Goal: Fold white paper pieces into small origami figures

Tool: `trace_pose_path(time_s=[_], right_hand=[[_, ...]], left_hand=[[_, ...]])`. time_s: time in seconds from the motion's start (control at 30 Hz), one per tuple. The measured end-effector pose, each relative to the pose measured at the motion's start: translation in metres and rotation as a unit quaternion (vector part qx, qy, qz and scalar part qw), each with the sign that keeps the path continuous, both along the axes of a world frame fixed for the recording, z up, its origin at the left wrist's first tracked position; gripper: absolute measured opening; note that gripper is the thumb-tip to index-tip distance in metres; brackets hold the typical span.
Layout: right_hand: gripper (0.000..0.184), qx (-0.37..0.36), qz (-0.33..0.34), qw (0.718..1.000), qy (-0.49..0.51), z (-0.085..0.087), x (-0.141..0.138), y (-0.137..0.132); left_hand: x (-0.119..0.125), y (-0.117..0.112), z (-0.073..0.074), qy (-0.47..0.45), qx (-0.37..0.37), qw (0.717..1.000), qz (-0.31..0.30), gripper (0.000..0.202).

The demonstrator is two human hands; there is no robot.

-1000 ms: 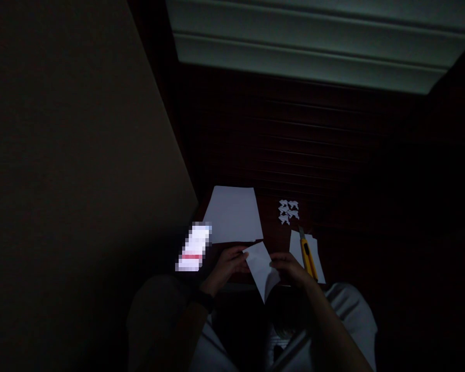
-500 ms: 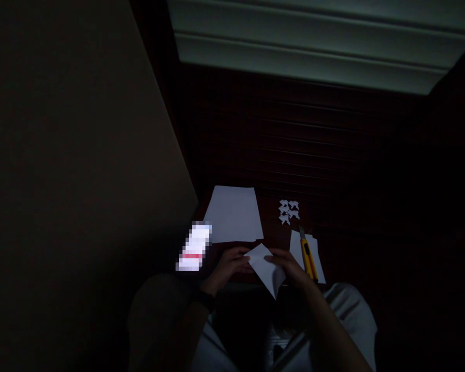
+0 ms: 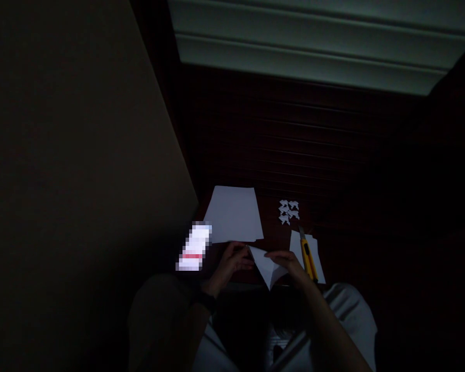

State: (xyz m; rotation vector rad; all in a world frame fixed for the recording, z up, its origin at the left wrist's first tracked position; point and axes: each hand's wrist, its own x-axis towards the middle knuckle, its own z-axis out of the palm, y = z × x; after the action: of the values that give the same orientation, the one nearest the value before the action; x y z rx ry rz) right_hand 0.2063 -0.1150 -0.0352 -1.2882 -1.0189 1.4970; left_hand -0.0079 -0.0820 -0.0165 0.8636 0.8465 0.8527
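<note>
A partly folded sheet of white paper is between my hands at the near edge of a small dark red table, one point of it hanging down toward my lap. My left hand touches the paper's left corner with bent fingers. On the other side, my right hand grips the upper right part, thumb and fingers closed round it. A yellow utility knife, its blade showing, lies just right of my right hand on smaller white paper sheets.
A stack of large white sheets lies at the table's back left, with a blurred-out bright screen beside it. Several small folded paper pieces sit at the back right. A wall stands close on the left.
The paper has turned between my hands, and its lower point has risen and moved slightly left. My left hand has shifted up a little. The knife and stacks are unmoved.
</note>
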Motion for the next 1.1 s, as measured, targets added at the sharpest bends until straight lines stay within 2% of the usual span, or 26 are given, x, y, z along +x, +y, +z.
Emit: trace_pose_path(time_s=[0.17, 0.3, 0.43, 0.53, 0.6, 0.7, 0.9, 1.0, 1.1], right_hand=[[0.029, 0.052, -0.05, 0.997, -0.013, -0.005, -0.003, 0.0], [0.029, 0.068, -0.033, 0.997, -0.01, -0.003, -0.007, -0.001], [0.032, 0.037, 0.016, 0.999, 0.034, 0.007, -0.009, -0.004], [0.043, 0.007, 0.008, 0.997, 0.082, 0.016, -0.007, -0.006], [0.051, 0.001, -0.017, 0.993, 0.115, 0.019, -0.006, -0.006], [0.056, 0.001, -0.035, 0.991, 0.128, 0.02, -0.007, -0.005], [0.053, 0.012, 0.055, 0.994, 0.096, 0.02, -0.007, -0.004], [0.046, 0.022, 0.092, 0.993, 0.067, 0.017, -0.007, -0.003], [0.032, 0.027, 0.096, 0.995, 0.018, 0.01, -0.008, -0.002]], left_hand=[[0.015, 0.0, -0.01, 0.097, 0.051, 0.994, -0.022, 0.035], [0.028, 0.001, -0.022, 0.13, 0.073, 0.988, 0.044, 0.032], [0.031, 0.004, -0.026, 0.113, 0.074, 0.985, 0.105, 0.031], [0.029, 0.006, -0.027, 0.11, 0.083, 0.984, 0.116, 0.031], [0.026, 0.007, -0.027, 0.116, 0.093, 0.985, 0.09, 0.029], [0.021, 0.007, -0.026, 0.131, 0.114, 0.985, 0.014, 0.026], [0.01, 0.01, -0.017, 0.137, 0.129, 0.967, -0.171, 0.026], [0.009, 0.013, -0.015, 0.136, 0.117, 0.959, -0.217, 0.028], [0.01, 0.015, -0.018, 0.139, 0.117, 0.955, -0.234, 0.029]])
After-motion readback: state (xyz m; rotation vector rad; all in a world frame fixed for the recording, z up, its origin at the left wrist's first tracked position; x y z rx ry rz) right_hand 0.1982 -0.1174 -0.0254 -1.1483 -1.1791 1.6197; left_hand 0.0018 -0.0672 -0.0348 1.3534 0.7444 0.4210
